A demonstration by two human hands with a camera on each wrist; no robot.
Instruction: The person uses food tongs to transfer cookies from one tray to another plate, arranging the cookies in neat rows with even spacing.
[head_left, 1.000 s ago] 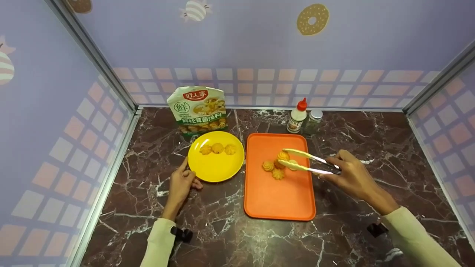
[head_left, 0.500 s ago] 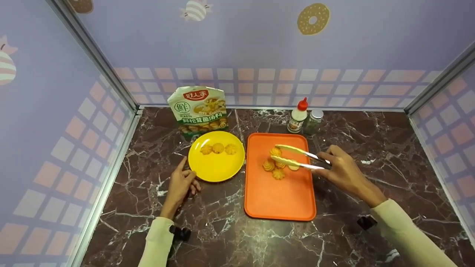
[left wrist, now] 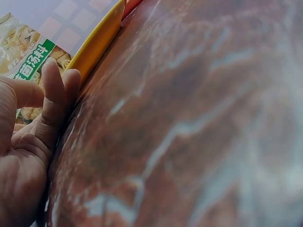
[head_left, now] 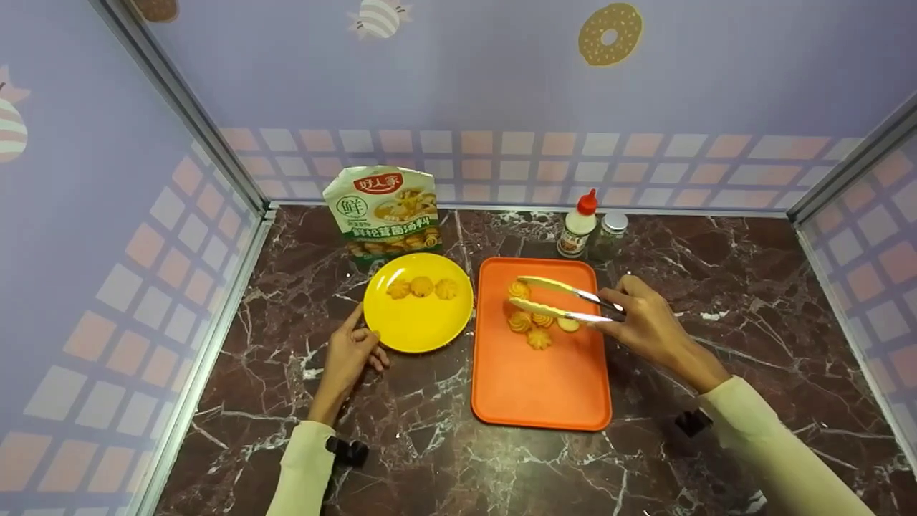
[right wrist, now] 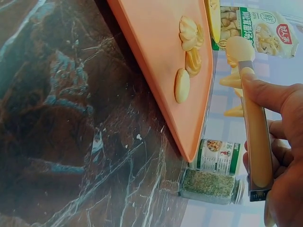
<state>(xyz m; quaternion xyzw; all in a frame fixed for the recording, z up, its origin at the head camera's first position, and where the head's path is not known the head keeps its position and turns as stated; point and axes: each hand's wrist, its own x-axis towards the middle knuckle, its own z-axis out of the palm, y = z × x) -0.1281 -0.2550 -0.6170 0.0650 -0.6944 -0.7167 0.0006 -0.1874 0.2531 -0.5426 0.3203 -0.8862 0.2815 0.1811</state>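
Note:
My right hand [head_left: 617, 309] grips cream tongs [head_left: 562, 299] over the far part of the orange tray [head_left: 544, 387]. A swirled orange cookie [head_left: 518, 289] sits between the tong tips, just above several more cookies [head_left: 534, 328] lying on the tray. My left hand [head_left: 360, 334] rests on the marble with its fingers straight against the near-left rim of the yellow plate [head_left: 423, 330]. That plate carries three cookies [head_left: 421, 287]. The left wrist view shows the fingertips [left wrist: 59, 80] against the plate rim [left wrist: 97, 45]. In the right wrist view the tongs [right wrist: 255, 137] run past the tray [right wrist: 156, 56].
A green and white food pouch [head_left: 382, 209] stands behind the plate. A red-capped white bottle [head_left: 577, 226] and a small spice jar [head_left: 605, 236] stand behind the tray. Purple walls close the left, back and right sides of the dark marble counter [head_left: 752, 301].
My right hand has carried the tongs and the pinched cookie leftward and slightly away, toward the tray's far left corner. The left hand has stayed at the plate rim.

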